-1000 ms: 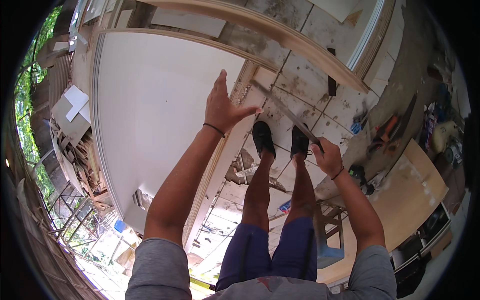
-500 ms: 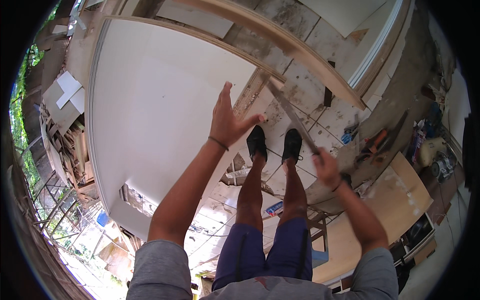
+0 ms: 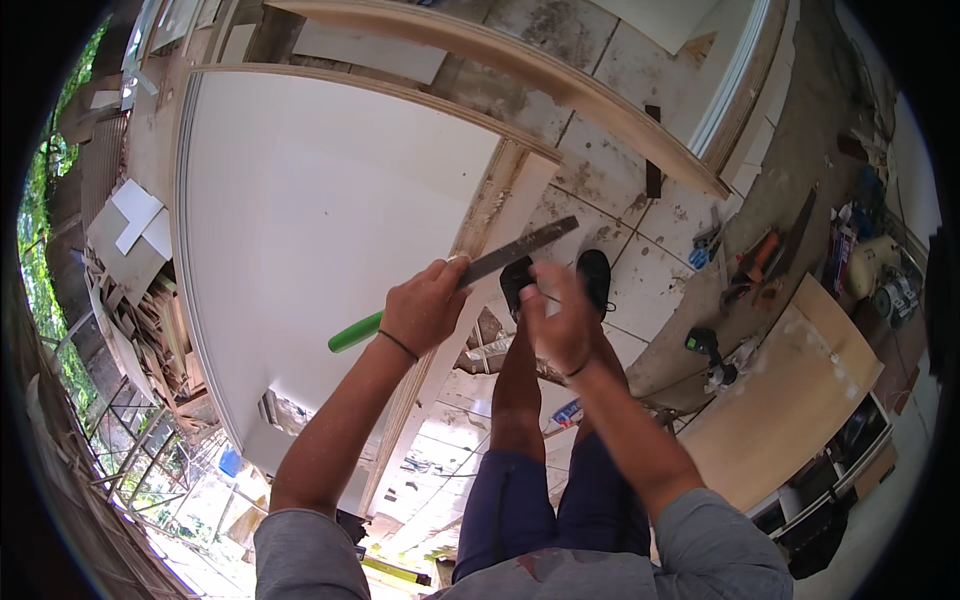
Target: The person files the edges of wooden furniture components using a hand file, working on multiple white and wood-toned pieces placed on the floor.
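Flat metal file (image 3: 500, 262) with green handle (image 3: 355, 332): held in the air, slanting up to the right, above the edge of the large white panel (image 3: 320, 230). Left hand (image 3: 425, 305) is wrapped around the file where blade meets handle, fingers closed on it. Right hand (image 3: 555, 315) is just beside, blurred; fingers loosely curled, apparently holding nothing, though the blur leaves this uncertain. Both black shoes (image 3: 594, 275) stand on the tiled floor (image 3: 640, 270). Long wooden plank (image 3: 560, 85) lies beyond.

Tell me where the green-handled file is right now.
In the head view, the green-handled file sits centre frame, gripped in the left hand, its blade reaching right above the right hand, beside the big white panel.
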A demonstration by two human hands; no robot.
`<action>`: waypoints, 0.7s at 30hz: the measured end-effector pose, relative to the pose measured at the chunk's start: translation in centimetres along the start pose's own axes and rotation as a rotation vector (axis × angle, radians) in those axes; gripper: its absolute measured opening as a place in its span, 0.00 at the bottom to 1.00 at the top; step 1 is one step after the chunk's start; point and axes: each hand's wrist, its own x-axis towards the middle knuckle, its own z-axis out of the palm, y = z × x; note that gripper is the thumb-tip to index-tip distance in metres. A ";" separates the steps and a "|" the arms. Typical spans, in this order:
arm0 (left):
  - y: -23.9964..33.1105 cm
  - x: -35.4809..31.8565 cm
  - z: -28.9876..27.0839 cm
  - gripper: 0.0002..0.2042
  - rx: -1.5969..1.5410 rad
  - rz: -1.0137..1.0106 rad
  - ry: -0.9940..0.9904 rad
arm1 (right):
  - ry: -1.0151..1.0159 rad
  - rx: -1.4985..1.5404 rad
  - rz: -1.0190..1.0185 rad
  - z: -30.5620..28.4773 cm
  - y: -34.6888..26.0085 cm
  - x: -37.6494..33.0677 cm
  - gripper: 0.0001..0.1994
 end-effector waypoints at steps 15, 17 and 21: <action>-5.2 3.9 3.9 0.12 -0.099 -0.033 0.277 | -0.848 -0.935 -0.918 -2.7 -2.0 21.0 0.53; -5.5 4.2 4.1 0.13 -0.101 -0.033 0.278 | -0.887 -0.996 -0.945 -1.6 -2.8 21.8 0.53; -5.3 3.9 4.8 0.14 -0.139 -0.046 0.315 | -1.046 -1.146 -0.959 -0.5 -3.8 22.4 0.53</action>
